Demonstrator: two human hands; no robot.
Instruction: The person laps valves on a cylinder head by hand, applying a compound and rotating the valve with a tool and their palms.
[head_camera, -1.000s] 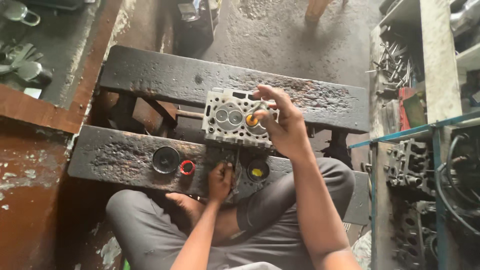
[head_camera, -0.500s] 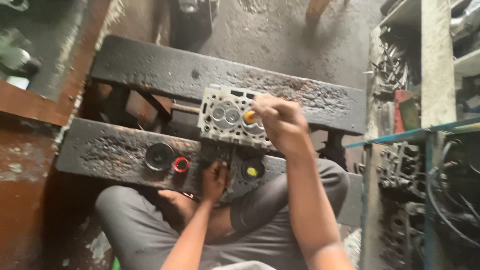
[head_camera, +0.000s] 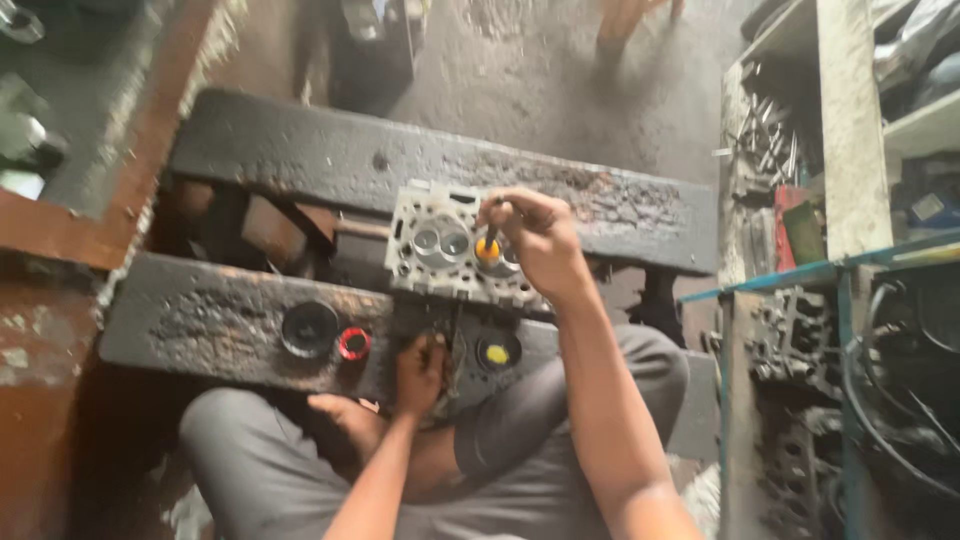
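Nearest the camera: the person sits with grey-trousered knees drawn up to a blackened, oil-caked wooden bench beam (head_camera: 220, 325). The left hand (head_camera: 420, 372) is curled closed at the near edge of the work, down by the underside of the pale grey cast-metal cylinder head (head_camera: 450, 250); what it grips is hidden in blur, so cannot tell. On the beam just beside that hand lie a black round cap (head_camera: 309, 328), a red ring-shaped cap (head_camera: 353, 343) and a small round tin of yellow paste (head_camera: 497, 351).

Further out: the cylinder head rests bridged across the near beam and a second blackened beam (head_camera: 330, 150), valve ports facing up. The right hand (head_camera: 535, 240) is closed around a short dark-handled tool with a yellow cup tip (head_camera: 488, 246), held upright on one valve seat, beside the two bare round ports.

Judgement: the step in hand looks like working a valve into its seat with the tool. The next move would call for steady downward pressure and twisting, with the head kept from shifting.
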